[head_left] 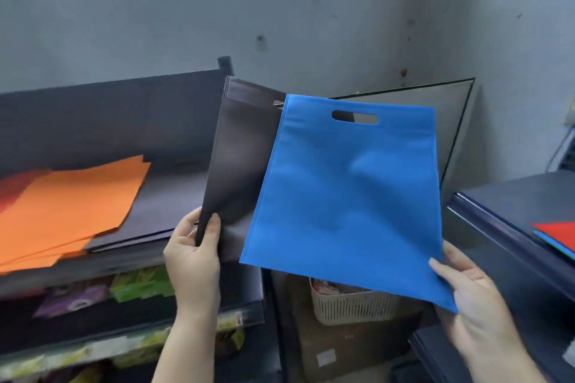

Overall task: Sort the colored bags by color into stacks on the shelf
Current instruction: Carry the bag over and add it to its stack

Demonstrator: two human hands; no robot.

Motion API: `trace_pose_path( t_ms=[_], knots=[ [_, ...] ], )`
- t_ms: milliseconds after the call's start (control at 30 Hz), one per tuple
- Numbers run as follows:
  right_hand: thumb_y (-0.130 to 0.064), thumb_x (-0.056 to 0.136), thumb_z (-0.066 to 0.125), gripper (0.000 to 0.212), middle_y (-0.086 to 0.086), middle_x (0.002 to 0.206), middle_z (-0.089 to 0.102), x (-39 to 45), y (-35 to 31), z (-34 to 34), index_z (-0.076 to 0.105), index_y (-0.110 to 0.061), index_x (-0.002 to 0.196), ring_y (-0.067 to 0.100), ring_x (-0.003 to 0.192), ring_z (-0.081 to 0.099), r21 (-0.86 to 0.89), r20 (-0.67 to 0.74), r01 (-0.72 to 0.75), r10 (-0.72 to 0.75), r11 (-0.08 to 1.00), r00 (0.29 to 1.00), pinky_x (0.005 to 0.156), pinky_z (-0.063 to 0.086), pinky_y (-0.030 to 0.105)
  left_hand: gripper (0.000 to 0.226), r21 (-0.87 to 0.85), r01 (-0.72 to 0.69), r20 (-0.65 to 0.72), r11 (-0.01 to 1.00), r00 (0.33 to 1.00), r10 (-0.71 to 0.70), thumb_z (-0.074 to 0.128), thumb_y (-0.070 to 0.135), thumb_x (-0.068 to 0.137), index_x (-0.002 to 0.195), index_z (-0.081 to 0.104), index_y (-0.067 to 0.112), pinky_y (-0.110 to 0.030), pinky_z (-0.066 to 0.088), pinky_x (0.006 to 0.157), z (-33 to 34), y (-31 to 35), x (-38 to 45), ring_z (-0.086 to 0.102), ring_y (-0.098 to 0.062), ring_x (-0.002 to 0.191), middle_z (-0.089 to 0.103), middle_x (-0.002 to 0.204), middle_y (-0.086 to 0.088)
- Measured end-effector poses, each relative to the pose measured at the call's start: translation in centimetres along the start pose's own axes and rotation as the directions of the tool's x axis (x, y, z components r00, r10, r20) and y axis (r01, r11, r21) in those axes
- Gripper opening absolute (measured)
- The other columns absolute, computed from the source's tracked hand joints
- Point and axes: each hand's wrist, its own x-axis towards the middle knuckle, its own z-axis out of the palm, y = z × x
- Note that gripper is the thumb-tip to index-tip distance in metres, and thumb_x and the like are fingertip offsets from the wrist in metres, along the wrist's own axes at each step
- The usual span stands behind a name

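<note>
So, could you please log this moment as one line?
left hand: holds grey bag | right hand: holds blue bag | shelf: orange bags stacked

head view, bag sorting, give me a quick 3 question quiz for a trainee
1. True or false: the left hand holds the blue non-woven bag with a cut-out handle.
2. Which colour are the flat bags stacked on the dark shelf at left? A green, B orange, C white.
3. What stands on the floor below the blue bag?

Key:
1. False. The right hand holds its lower corner; the left hand holds the dark grey non-woven bag.
2. B, the orange bags.
3. A beige slotted plastic basket.
</note>
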Motion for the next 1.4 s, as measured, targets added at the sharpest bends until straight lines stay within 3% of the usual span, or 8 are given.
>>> trace_pose_path(
  t_ms=[367,633,800,967,1067,1233,1333,1400],
  knots=[
    [0.007,0.093,0.042,0.037,-0.001,0.086,0.075,0.6,5.6,12.0,0.069,-0.018,0.098,0.013,0.075,0.072,-0.022,0.121,-0.027,0.029,0.999,0.992,0.055,0.056,0.022,0.010,0.170,0.092,-0.068,0.981,0.994,-0.081,0.057,0.017,0.095,0.103,0.061,0.022,-0.042,0.053,0.076,-8.2,0.6,9.5,0.066,-0.028,0.088,0.070,0.093,-0.011],
    [0.009,0.094,0.041,0.037,-0.002,0.080,0.075,0.2,7.9,16.8,0.066,-0.017,0.096,0.012,0.071,0.072,-0.009,0.125,-0.042,0.043,0.999,0.991,0.054,0.056,0.021,0.018,0.406,0.120,-0.006,0.906,0.992,-0.129,0.050,0.011,0.097,0.109,0.059,0.002,-0.030,0.041,0.063,-10.4,-0.5,15.4,0.054,-0.023,0.073,0.062,0.084,-0.011],
    [0.009,0.093,0.041,0.036,-0.003,0.078,0.075,0.4,8.6,17.9,0.065,-0.016,0.098,0.010,0.068,0.072,-0.037,0.160,-0.052,0.057,0.998,0.986,0.053,0.055,0.020,0.025,0.525,0.195,-0.030,0.829,0.977,-0.211,0.051,0.011,0.096,0.116,0.057,-0.002,-0.032,0.043,0.070,-11.0,-1.0,16.6,0.057,-0.025,0.085,0.063,0.092,-0.011],
    [0.009,0.093,0.041,0.036,0.003,0.086,0.075,0.4,10.0,19.3,0.066,-0.016,0.101,0.015,0.074,0.072,-0.043,0.225,-0.096,0.103,0.995,0.969,0.058,0.058,0.024,0.039,0.611,0.140,-0.048,0.779,0.989,-0.141,0.050,0.022,0.098,0.131,0.049,0.001,-0.029,0.041,0.086,-12.9,0.8,16.4,0.053,-0.024,0.117,0.056,0.130,-0.012],
    [0.010,0.092,0.041,0.037,0.005,0.090,0.075,0.1,11.6,21.1,0.067,-0.015,0.103,0.017,0.077,0.072,-0.037,0.296,-0.123,0.128,0.992,0.946,0.058,0.057,0.024,0.034,0.469,0.153,-0.085,0.870,0.988,-0.128,0.045,0.031,0.099,0.123,0.057,0.009,-0.030,0.047,0.079,-15.4,2.9,15.7,0.058,-0.018,0.107,0.062,0.116,-0.002],
    [0.010,0.093,0.042,0.035,0.004,0.089,0.075,-2.4,15.8,25.9,0.065,-0.014,0.104,0.017,0.076,0.072,-0.090,0.411,-0.196,0.216,0.976,0.886,0.057,0.057,0.025,0.042,0.035,0.345,-0.005,0.938,0.939,-0.345,0.048,0.054,0.085,0.093,0.073,0.020,-0.034,0.049,0.062,-22.6,6.7,12.5,0.068,-0.021,0.080,0.071,0.090,-0.001],
    [0.009,0.093,0.041,0.037,0.004,0.090,0.075,-5.1,18.6,29.2,0.066,-0.015,0.105,0.018,0.078,0.073,-0.123,0.495,-0.219,0.251,0.968,0.832,0.058,0.057,0.025,0.041,-0.174,0.385,0.057,0.907,0.923,-0.381,0.047,0.049,0.083,0.091,0.078,0.023,-0.024,0.056,0.063,-28.0,8.1,10.2,0.071,-0.014,0.086,0.074,0.093,-0.001],
    [0.010,0.093,0.041,0.039,0.006,0.093,0.075,-7.2,20.5,31.5,0.068,-0.016,0.104,0.019,0.080,0.072,-0.150,0.550,-0.228,0.273,0.962,0.789,0.060,0.058,0.026,0.044,-0.199,0.383,0.034,0.902,0.923,-0.384,0.048,0.050,0.084,0.108,0.074,0.023,-0.027,0.057,0.071,-31.7,8.9,8.8,0.066,-0.017,0.105,0.070,0.114,-0.003]
  ],
)
